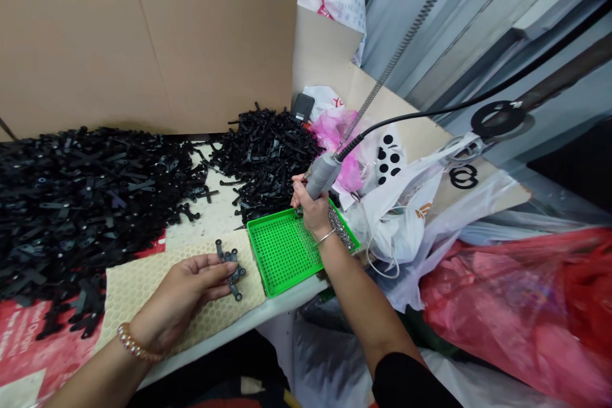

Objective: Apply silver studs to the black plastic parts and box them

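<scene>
My left hand (196, 284) pinches a small black plastic bracket (234, 273) with ringed ends, held just over the cream honeycomb-textured mat (138, 280). In my right hand (312, 207) is a grey electric screwdriver (324, 173), gripped round its body, its tip hidden behind the hand. The screwdriver hangs from a coiled spring (406, 38) and has a black cable. Below it sits a green perforated tray (282, 255), with many small metal screws (338, 229) gathered along its right side.
A large heap of black plastic parts (81, 204) spreads over the left of the table, and a second pile (268, 153) lies behind the tray. A cardboard panel (191, 38) stands at the back. Plastic bags (396, 217) and a red bag (521, 312) crowd the right.
</scene>
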`<control>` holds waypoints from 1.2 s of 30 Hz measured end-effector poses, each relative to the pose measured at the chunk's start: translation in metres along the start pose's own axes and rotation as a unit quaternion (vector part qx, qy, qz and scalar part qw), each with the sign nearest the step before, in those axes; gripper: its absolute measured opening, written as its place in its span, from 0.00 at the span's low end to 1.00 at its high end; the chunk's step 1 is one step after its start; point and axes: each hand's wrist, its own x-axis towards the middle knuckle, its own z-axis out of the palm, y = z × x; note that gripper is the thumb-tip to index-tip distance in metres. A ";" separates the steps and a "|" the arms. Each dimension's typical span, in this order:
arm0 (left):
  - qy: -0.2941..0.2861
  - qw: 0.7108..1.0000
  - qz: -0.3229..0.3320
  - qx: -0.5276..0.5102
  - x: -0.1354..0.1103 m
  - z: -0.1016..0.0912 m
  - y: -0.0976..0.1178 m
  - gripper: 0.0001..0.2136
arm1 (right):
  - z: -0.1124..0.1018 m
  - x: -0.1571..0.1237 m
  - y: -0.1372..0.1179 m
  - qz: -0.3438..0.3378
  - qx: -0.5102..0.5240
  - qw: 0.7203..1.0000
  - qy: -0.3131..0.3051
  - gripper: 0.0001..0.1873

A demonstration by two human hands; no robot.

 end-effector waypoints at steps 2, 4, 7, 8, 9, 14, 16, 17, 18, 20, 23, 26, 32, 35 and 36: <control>0.002 1.000 -0.002 -0.001 0.000 0.001 0.001 0.03 | 0.000 -0.001 0.001 0.004 -0.009 1.000 -0.003 0.14; 0.004 1.000 -0.002 0.000 -0.001 0.002 0.001 0.03 | 0.000 -0.001 0.002 0.008 -0.018 1.000 -0.004 0.14; 0.010 1.000 0.003 -0.005 -0.003 0.005 0.002 0.03 | -0.001 -0.001 0.003 0.006 -0.015 1.000 0.002 0.15; 0.015 1.000 0.007 -0.009 -0.004 0.007 0.002 0.04 | -0.001 -0.001 0.002 0.006 -0.012 1.000 0.007 0.15; 0.019 1.000 0.010 -0.014 -0.005 0.008 0.002 0.05 | 0.000 -0.001 -0.001 0.007 -0.006 1.000 0.015 0.16; 0.009 1.000 0.020 -0.019 -0.004 0.009 0.000 0.06 | 0.017 -0.009 -0.034 -0.010 0.090 0.993 0.077 0.19; 0.003 0.999 0.028 -0.016 -0.002 0.007 -0.001 0.07 | 0.034 -0.021 -0.050 -0.004 0.132 0.990 0.055 0.18; 0.002 0.999 0.032 -0.015 -0.002 0.007 -0.002 0.07 | 0.045 -0.029 -0.056 0.006 0.141 0.990 0.028 0.17; 0.002 0.999 0.033 -0.014 -0.001 0.007 -0.003 0.08 | 0.055 -0.037 -0.060 0.019 0.140 0.990 -0.001 0.17; 0.004 0.999 0.039 -0.013 -0.001 0.006 -0.005 0.09 | 0.075 -0.051 -0.063 0.048 0.125 0.990 -0.048 0.18; 0.004 0.999 0.049 -0.010 -0.001 0.006 -0.006 0.10 | 0.096 -0.063 -0.058 0.081 0.121 0.987 -0.074 0.19; -0.004 0.998 0.059 -0.007 -0.003 0.007 -0.006 0.10 | 0.104 -0.065 -0.053 0.098 0.148 0.981 -0.074 0.19; -0.009 0.998 0.063 -0.002 -0.003 0.007 -0.004 0.11 | 0.105 -0.067 -0.051 0.118 0.197 0.971 -0.064 0.20; -0.009 0.998 0.058 -0.001 -0.001 0.006 -0.006 0.12 | 0.105 -0.071 -0.052 0.118 0.201 0.970 -0.064 0.18; -0.009 0.998 0.057 -0.001 0.000 0.006 -0.006 0.12 | 0.105 -0.072 -0.052 0.118 0.201 0.971 -0.063 0.18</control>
